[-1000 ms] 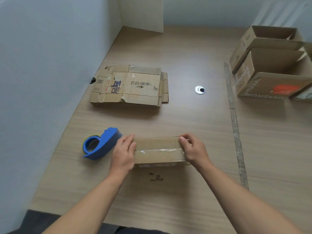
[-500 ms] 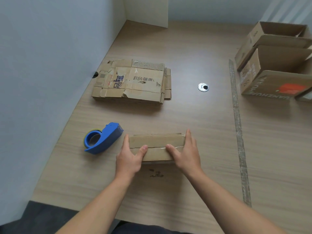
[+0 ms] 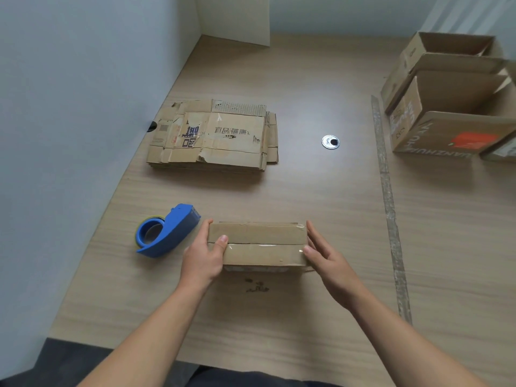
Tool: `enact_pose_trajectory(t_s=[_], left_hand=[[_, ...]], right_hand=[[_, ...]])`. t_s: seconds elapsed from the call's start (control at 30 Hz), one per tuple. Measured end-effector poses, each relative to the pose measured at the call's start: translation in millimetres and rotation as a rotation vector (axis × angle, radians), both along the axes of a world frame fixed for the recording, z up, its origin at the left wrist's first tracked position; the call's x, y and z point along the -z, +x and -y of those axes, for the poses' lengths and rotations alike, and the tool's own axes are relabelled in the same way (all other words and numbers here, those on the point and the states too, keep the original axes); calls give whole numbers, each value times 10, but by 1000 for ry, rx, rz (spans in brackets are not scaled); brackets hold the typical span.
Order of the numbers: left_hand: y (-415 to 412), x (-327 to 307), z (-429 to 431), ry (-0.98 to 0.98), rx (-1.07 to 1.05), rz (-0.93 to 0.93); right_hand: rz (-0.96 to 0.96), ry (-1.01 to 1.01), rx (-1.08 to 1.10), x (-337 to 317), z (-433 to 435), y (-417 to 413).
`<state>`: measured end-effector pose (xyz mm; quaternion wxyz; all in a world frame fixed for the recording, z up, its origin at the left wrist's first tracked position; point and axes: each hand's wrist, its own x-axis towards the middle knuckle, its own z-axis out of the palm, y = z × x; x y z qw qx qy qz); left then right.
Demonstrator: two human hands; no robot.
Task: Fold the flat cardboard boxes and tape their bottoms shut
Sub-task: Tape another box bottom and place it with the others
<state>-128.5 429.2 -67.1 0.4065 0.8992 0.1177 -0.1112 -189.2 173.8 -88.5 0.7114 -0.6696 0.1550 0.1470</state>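
Box (image 3: 258,244) between left hand (image 3: 202,259) and right hand (image 3: 331,261) fingers (image 3: 313,233) (left thumb atop).

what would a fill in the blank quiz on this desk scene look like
1. The tape dispenser lying left of the small box is ____ in colour.
2. The left hand holds the small box with its ____ laid on top.
3. The seam on top of the small box is covered with clear ____.
4. The open boxes stand on the ____ side of the table.

Missing words: blue, thumb, tape, right.
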Motion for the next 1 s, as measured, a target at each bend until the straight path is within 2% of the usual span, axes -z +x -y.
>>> enact_pose_trajectory(t_s=[0.23,0.43,0.63,0.8,1.0], left_hand=[[-46,-15,39,16,-4,-39],[-44,3,4,5,10,-22],[-19,52,-48,5,23,-10],[-6,35,-14,27,30,14],[-30,-2,37,31,-4,17]], right_hand=[[46,-79,-102,100,-31,-88],[69,-96,60,92,-89,-70],[69,-146,89,84,-64,3],[46,-91,221,24,-116,144],[-12,49,228,5,-49,12]])
